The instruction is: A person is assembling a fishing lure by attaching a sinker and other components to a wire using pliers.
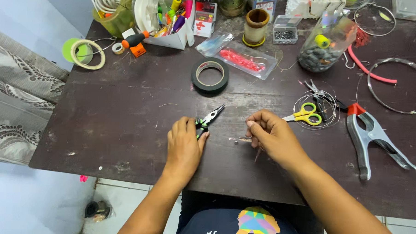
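- Two hands work at the middle of a dark, scuffed counter (125,105), where small-scale wire work looks to be at an early stage: no finished piece shows on the surface in front of the person.
- Left hand (184,146) lies palm-down over the green-and-black grips of a pair of needle-nose pliers (209,119), fingers curled loosely round them; the tool's jaws point up and away, gripping nothing visible.
- Right hand (273,135) is nearly closed, thumb and fingertips pinched on a thin, short piece (257,155) that pokes out below the palm; what it is cannot be told.
- Just beside that hand, yellow-handled scissors (305,116) rest on a coil of fine wire (330,109), with a large metal spring clamp (371,139) further right.
- Black tape roll (210,75) sits untouched beyond the pliers.
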